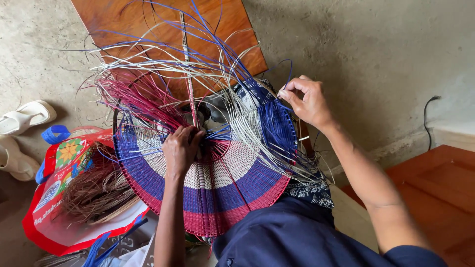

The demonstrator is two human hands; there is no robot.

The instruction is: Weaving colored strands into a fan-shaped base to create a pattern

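Sitting at the lower left of the frame is a red bag (59,198) of dry strands. The left hand (180,148) presses flat on the round woven mat (222,193) mid-frame. The right hand (307,101), upper right, pinches a blue strand (284,66) tight.

Left hand (181,148) pressed on centre of round woven piece (217,198), banded blue, white, red. Right hand (308,101) pinches blue strand (284,66) at piece's upper right edge. Loose strands (148,74) fan over wooden board (133,20). Red bag (59,207) of fibres left; white sandals (24,118) beyond.
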